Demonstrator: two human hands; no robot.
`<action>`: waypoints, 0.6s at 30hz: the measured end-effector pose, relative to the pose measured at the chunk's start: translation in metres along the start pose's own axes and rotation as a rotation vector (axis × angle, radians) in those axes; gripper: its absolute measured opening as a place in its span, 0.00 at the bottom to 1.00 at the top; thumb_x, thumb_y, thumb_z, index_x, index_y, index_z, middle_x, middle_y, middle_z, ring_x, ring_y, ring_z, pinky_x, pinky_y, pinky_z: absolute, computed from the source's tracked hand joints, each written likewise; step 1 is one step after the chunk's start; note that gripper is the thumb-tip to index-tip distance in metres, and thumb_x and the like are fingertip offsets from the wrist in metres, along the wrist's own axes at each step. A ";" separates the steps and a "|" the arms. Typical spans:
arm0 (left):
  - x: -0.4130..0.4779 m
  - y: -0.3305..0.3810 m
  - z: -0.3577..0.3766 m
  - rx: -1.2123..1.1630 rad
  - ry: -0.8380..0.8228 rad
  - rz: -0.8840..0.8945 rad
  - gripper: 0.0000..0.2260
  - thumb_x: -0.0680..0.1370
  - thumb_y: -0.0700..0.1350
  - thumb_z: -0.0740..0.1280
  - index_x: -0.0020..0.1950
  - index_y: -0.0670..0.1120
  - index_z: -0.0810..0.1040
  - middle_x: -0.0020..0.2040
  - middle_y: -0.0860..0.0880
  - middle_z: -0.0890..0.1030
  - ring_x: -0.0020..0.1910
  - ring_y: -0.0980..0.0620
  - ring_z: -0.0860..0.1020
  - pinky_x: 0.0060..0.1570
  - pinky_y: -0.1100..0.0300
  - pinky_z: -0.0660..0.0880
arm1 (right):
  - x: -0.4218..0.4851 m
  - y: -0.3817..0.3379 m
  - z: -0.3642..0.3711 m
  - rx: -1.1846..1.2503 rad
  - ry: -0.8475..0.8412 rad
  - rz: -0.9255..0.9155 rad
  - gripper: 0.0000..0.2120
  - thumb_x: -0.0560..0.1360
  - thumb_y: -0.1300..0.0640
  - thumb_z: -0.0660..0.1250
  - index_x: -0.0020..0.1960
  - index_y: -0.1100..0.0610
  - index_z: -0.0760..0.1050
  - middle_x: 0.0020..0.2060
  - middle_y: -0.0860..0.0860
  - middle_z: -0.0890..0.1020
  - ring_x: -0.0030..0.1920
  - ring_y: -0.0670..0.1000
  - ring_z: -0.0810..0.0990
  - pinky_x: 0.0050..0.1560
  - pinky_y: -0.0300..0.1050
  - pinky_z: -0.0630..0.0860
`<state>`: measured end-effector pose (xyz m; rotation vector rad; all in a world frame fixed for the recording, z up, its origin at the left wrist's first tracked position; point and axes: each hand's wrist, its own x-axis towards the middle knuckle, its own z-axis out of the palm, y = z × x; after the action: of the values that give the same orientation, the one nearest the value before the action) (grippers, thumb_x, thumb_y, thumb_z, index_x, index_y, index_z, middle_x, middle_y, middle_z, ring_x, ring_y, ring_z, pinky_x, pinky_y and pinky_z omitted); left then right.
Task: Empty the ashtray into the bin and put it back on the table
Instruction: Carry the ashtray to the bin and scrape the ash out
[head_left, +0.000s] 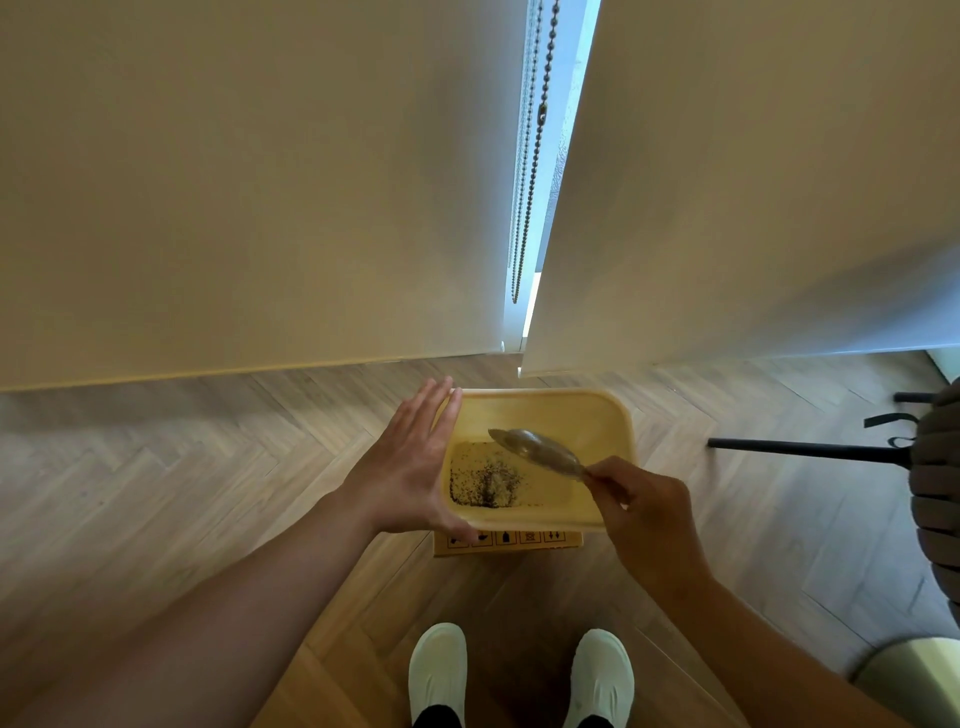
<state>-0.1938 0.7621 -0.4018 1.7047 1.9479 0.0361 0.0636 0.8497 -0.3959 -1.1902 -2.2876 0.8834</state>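
Below me I see a brown wooden floor (208, 467) laid in a herringbone pattern, running up to pale roller blinds at the far edge. A yellow cardboard box (506, 543) with black printed symbols stands on it, directly ahead of my two white shoes (439, 670). At right, a thin black metal chair leg (800, 449) rests on the boards, well apart from the box.
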 end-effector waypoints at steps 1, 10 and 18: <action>0.000 0.000 0.000 0.002 -0.002 -0.003 0.70 0.57 0.74 0.75 0.80 0.47 0.34 0.81 0.49 0.34 0.80 0.51 0.32 0.80 0.49 0.41 | 0.002 0.000 -0.002 0.063 0.001 0.085 0.05 0.72 0.66 0.74 0.44 0.58 0.83 0.30 0.52 0.83 0.28 0.51 0.81 0.30 0.47 0.79; 0.001 0.007 -0.003 -0.007 0.031 -0.023 0.65 0.60 0.74 0.72 0.81 0.49 0.38 0.83 0.49 0.39 0.81 0.50 0.36 0.80 0.49 0.40 | 0.014 -0.002 -0.017 0.579 -0.081 0.592 0.08 0.74 0.67 0.70 0.44 0.56 0.81 0.36 0.56 0.86 0.34 0.55 0.86 0.33 0.42 0.83; 0.003 0.023 -0.005 -0.014 0.099 0.080 0.57 0.63 0.71 0.74 0.82 0.49 0.49 0.82 0.49 0.52 0.82 0.48 0.45 0.80 0.50 0.44 | 0.018 -0.006 -0.016 0.638 -0.121 0.666 0.08 0.76 0.65 0.68 0.46 0.53 0.81 0.36 0.55 0.86 0.34 0.55 0.85 0.33 0.43 0.83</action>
<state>-0.1754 0.7711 -0.3904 1.8025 1.9441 0.1662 0.0603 0.8683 -0.3790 -1.6039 -1.4557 1.7866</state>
